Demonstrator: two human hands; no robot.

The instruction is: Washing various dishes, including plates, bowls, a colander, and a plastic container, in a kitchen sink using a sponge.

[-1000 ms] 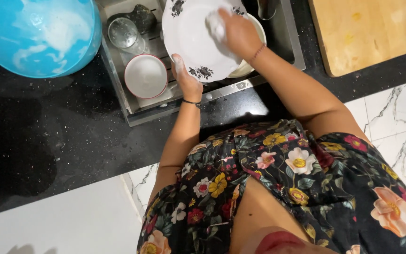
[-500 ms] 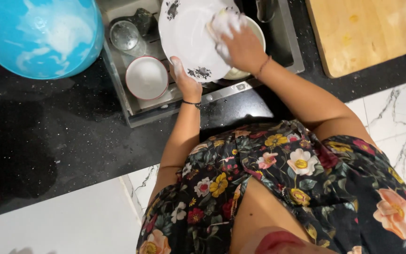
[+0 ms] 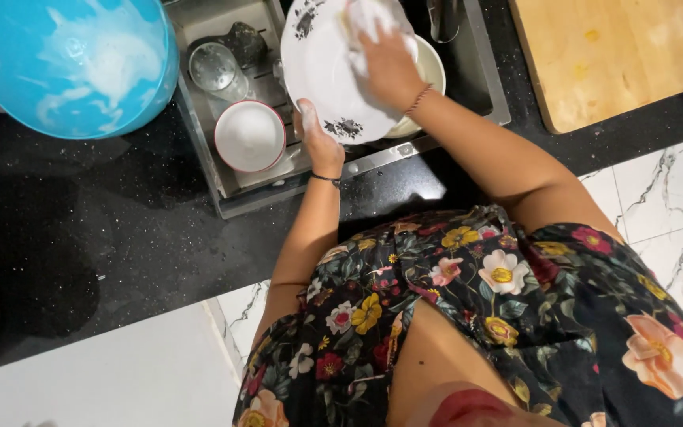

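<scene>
Head view, looking down over a floral dress (image 3: 468, 316) to a black counter (image 3: 81, 229). The left hand (image 3: 319, 146) grasps the white plate (image 3: 322, 71) by its 6 o'clock rim, thumb on the face, tilting it over the sink (image 3: 231, 190), apparently so that suds drain there. The right hand (image 3: 385, 67) presses a soapy cloth (image 3: 369, 16) flat against the plate at 1 o'clock, fingers closed over it for scrubbing. A red-rimmed bowl (image 3: 249, 136) sits at 9 o'clock of the left hand, a glass (image 3: 211, 67) beyond. A blue basin (image 3: 73, 63) lies far left; a wooden board (image 3: 610, 55) far right.
</scene>
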